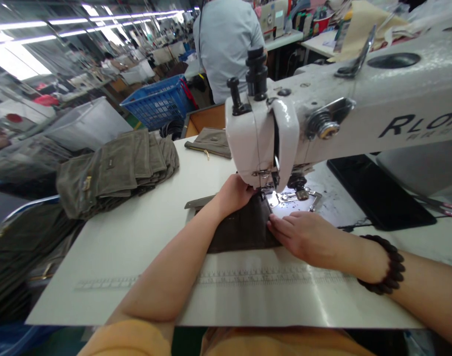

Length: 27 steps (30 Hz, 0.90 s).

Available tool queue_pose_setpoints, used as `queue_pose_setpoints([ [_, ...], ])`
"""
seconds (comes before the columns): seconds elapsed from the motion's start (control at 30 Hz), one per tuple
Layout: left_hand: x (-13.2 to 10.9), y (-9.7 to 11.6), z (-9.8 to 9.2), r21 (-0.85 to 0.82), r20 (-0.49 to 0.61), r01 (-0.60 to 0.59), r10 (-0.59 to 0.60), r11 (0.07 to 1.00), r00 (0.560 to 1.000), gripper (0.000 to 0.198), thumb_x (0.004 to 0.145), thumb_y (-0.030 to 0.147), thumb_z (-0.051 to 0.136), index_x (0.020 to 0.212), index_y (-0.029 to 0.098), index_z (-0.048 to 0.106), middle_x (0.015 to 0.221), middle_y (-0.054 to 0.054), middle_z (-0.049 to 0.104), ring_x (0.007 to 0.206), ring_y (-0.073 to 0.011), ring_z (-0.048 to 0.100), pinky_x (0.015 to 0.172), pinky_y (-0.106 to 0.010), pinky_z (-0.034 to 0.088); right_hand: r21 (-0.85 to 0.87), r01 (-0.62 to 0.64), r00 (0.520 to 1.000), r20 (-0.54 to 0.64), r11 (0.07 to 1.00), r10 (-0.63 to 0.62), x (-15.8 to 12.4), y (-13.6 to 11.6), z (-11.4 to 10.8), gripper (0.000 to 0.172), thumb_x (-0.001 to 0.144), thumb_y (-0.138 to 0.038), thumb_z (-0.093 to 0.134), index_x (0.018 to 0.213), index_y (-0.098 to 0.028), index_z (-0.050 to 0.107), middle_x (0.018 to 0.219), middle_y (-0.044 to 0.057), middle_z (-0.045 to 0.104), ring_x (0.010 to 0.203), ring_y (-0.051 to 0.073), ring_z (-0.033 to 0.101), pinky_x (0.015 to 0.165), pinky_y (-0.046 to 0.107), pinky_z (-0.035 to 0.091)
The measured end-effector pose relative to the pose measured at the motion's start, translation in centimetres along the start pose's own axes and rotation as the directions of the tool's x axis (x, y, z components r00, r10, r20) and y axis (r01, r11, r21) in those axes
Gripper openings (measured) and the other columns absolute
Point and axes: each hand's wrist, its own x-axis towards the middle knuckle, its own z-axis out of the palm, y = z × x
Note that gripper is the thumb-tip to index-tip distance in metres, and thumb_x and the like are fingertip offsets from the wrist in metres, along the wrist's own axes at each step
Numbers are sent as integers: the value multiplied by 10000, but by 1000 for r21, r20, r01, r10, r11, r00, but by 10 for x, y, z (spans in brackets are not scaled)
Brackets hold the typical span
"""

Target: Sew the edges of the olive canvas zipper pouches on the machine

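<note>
A dark olive fabric pouch piece [244, 230] lies flat on the white table under the head of a sewing machine [261, 133]. My left hand [236, 195] is closed on its far part, close beside the needle area; the fingertips are partly hidden by the machine head. At the right edge of the cloth, my right hand [302, 235] pinches the border with fingers pressed together. The lit metal needle plate [285, 205] shows just beyond that edge. A flap of the same cloth [203, 201] sticks out left of my left forearm.
Stacked olive pouches [118, 170] sit on the table's left side, and another pouch with a zip [211, 141] lies behind the machine head. A black phone-like slab [381, 193] and scissors [444, 205] are at right. A ruler strip [244, 280] runs along the front. Beyond sits a person [229, 49].
</note>
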Motion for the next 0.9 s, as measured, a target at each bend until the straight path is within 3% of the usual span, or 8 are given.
queue_pose_setpoints([
  [0.33, -6, 0, 9, -19, -172, 21, -24, 1000, 985, 171, 765, 107, 500, 855, 140, 642, 917, -73, 665, 945, -224, 589, 881, -318, 439, 6, 49, 996, -69, 999, -49, 0, 0, 0, 316, 711, -22, 365, 893, -48, 622, 885, 184, 610, 564, 175, 503, 446, 288, 361],
  [0.6, -7, 4, 5, -35, -183, 37, -43, 999, 982, 160, 722, 80, 529, 816, 139, 643, 848, -68, 674, 869, -225, 612, 822, -315, 465, -4, 33, 994, -101, 999, -33, 1, -2, 1, 319, 748, -25, 340, 887, -54, 625, 867, 178, 613, 572, 173, 510, 457, 290, 373],
  [0.9, 0, -5, 5, -29, -153, 8, -13, 1000, 988, 171, 745, 78, 494, 814, 136, 639, 864, -68, 674, 864, -223, 614, 811, -316, 472, 7, -31, 996, -84, 999, 31, 4, 1, 5, 321, 755, -30, 340, 904, -55, 624, 866, 150, 617, 608, 178, 540, 477, 297, 414],
])
